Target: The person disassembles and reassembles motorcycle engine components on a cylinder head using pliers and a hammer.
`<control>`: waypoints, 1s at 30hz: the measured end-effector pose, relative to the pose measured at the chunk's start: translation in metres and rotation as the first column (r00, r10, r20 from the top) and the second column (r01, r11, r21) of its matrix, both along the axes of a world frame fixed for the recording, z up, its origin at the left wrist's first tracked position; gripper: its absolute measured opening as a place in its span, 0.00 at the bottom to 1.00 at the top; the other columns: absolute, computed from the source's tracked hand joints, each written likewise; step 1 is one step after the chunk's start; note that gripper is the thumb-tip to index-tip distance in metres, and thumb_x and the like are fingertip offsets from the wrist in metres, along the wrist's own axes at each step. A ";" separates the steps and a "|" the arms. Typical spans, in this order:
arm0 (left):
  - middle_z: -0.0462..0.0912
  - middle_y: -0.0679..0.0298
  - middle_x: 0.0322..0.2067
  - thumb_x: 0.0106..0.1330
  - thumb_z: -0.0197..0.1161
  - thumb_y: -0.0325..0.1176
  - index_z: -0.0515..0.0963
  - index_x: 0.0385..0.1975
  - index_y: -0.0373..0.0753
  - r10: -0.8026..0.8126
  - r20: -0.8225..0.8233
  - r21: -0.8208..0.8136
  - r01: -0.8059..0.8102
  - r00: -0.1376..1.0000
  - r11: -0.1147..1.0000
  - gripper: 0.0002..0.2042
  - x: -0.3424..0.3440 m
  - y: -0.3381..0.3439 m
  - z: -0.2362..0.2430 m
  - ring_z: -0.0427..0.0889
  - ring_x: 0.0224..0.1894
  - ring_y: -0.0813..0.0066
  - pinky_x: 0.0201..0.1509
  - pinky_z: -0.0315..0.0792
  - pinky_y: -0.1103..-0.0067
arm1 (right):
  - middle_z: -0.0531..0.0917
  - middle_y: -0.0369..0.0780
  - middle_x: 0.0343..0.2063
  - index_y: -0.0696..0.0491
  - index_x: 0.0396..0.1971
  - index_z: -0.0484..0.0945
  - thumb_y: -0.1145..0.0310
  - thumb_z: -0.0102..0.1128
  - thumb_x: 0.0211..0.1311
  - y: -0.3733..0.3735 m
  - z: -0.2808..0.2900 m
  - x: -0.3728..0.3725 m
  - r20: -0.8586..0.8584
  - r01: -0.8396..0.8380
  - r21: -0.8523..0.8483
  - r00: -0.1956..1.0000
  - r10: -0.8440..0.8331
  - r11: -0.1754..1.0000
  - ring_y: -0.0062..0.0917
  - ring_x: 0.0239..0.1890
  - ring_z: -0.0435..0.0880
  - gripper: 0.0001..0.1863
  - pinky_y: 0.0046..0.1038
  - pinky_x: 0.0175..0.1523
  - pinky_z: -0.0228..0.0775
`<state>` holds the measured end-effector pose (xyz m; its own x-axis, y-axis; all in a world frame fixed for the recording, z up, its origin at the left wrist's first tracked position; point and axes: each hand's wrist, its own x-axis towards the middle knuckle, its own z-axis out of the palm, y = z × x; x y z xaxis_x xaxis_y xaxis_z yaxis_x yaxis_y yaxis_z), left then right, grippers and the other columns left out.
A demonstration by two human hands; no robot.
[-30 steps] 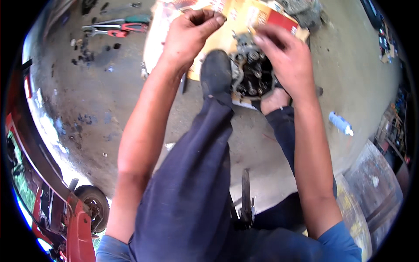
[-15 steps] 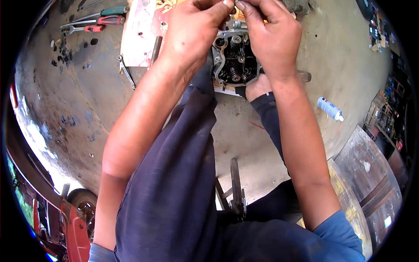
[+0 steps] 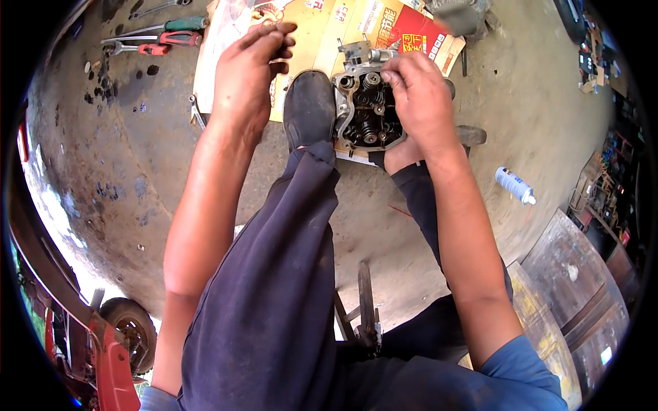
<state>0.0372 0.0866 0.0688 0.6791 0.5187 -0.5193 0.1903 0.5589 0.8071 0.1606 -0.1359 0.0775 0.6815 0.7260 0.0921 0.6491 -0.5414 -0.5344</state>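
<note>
A metal engine cylinder head (image 3: pixel 343 130) stands between my feet, its dark open top showing valve springs (image 3: pixel 371 80) and oily hollows. Over its right side, my right hand (image 3: pixel 423 99) has thumb and fingers pinched together near the upper spring. Whatever sits in that pinch, if anything, is too small to make out. My left hand (image 3: pixel 247 79) hovers apart from the head, left of my black shoe (image 3: pixel 310 103), with loosely bent fingers and nothing visible in them. Just beyond the head lies a silvery metal part (image 3: pixel 356 51).
Printed cardboard (image 3: pixel 301 34) lies beneath the work. Screwdrivers (image 3: pixel 181 39) and a spanner (image 3: pixel 197 109) are on the stained floor at left. A blue-white bottle (image 3: pixel 514 185) lies at right, near wooden boards (image 3: pixel 569 267). A red machine with a wheel (image 3: pixel 130 329) stands at lower left.
My hands were together beyond the cylinder head and have parted. The left moved left; the right came back toward me over the head's right side. My left shoe and the cardboard now show.
</note>
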 end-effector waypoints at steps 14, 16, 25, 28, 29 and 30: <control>0.87 0.63 0.43 0.72 0.63 0.29 0.83 0.50 0.31 -0.208 -0.183 0.391 0.265 0.961 0.882 0.12 -0.033 -0.023 0.007 0.81 0.45 0.78 0.55 0.75 0.79 | 0.86 0.40 0.37 0.61 0.44 0.80 0.75 0.59 0.73 0.007 0.020 0.000 -0.907 0.499 0.111 0.405 -0.118 0.859 0.24 0.38 0.87 0.06 0.26 0.45 0.82; 0.87 0.63 0.46 0.72 0.64 0.26 0.83 0.51 0.32 -0.329 -0.145 0.490 0.356 0.933 0.795 0.11 -0.027 -0.039 0.019 0.83 0.48 0.77 0.58 0.75 0.78 | 0.86 0.39 0.36 0.61 0.45 0.79 0.74 0.60 0.74 0.008 0.036 -0.018 -0.962 0.562 0.114 0.268 -0.050 0.820 0.22 0.37 0.87 0.07 0.25 0.44 0.83; 0.83 0.56 0.36 0.65 0.68 0.23 0.83 0.44 0.33 -0.505 -0.054 0.695 0.396 0.862 0.601 0.09 -0.008 -0.063 0.030 0.86 0.39 0.62 0.46 0.79 0.73 | 0.86 0.40 0.40 0.60 0.51 0.75 0.78 0.58 0.74 0.000 0.023 -0.058 -0.963 0.675 0.247 0.253 0.096 0.696 0.22 0.41 0.87 0.10 0.25 0.48 0.83; 0.82 0.56 0.36 0.64 0.69 0.23 0.84 0.43 0.33 -0.533 -0.121 0.706 0.450 0.837 0.547 0.09 -0.014 -0.062 0.032 0.85 0.38 0.60 0.44 0.78 0.72 | 0.85 0.40 0.40 0.60 0.53 0.74 0.81 0.57 0.73 0.001 0.018 -0.069 -0.945 0.647 0.257 0.325 0.045 0.718 0.21 0.43 0.86 0.12 0.24 0.50 0.82; 0.82 0.57 0.35 0.64 0.69 0.22 0.84 0.43 0.34 -0.539 -0.129 0.734 0.446 0.832 0.513 0.09 -0.015 -0.059 0.030 0.85 0.37 0.60 0.43 0.78 0.71 | 0.85 0.41 0.40 0.61 0.54 0.74 0.82 0.57 0.73 0.001 0.016 -0.069 -0.950 0.637 0.224 0.312 0.020 0.738 0.20 0.43 0.85 0.13 0.23 0.49 0.81; 0.82 0.57 0.36 0.63 0.69 0.21 0.84 0.43 0.34 -0.554 -0.107 0.778 0.416 0.826 0.471 0.09 -0.015 -0.058 0.030 0.85 0.38 0.59 0.43 0.78 0.71 | 0.85 0.41 0.39 0.61 0.54 0.74 0.82 0.57 0.73 0.003 0.015 -0.070 -0.963 0.668 0.221 0.265 0.050 0.710 0.20 0.42 0.85 0.13 0.23 0.49 0.81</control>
